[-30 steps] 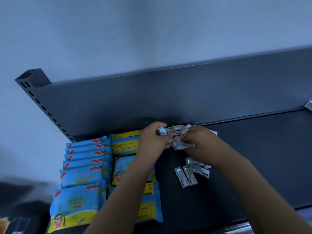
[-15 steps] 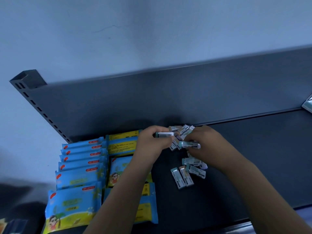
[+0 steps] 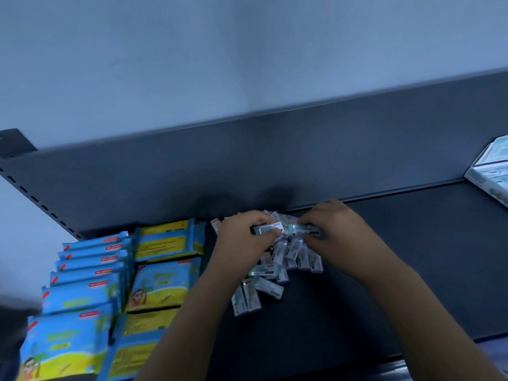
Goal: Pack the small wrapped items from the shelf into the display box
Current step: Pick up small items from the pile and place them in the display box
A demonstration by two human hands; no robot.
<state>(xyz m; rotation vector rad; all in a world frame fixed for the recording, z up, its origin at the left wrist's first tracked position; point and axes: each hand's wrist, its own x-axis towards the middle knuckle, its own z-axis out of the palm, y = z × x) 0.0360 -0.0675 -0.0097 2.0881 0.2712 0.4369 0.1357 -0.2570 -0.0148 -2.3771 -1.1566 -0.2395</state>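
Left hand: fingers curled round one small wrapped item. Right hand: pinching a second wrapped item, end to end with the first. Loose pile of wrapped items: beneath both hands, on dark shelf. Display box: far right, well apart. Blue-and-yellow packs: rows at left.

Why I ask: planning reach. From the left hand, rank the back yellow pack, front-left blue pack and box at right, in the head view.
1. Yellow pack, just left of the left hand.
2. Blue pack, front left.
3. Box, far right edge.
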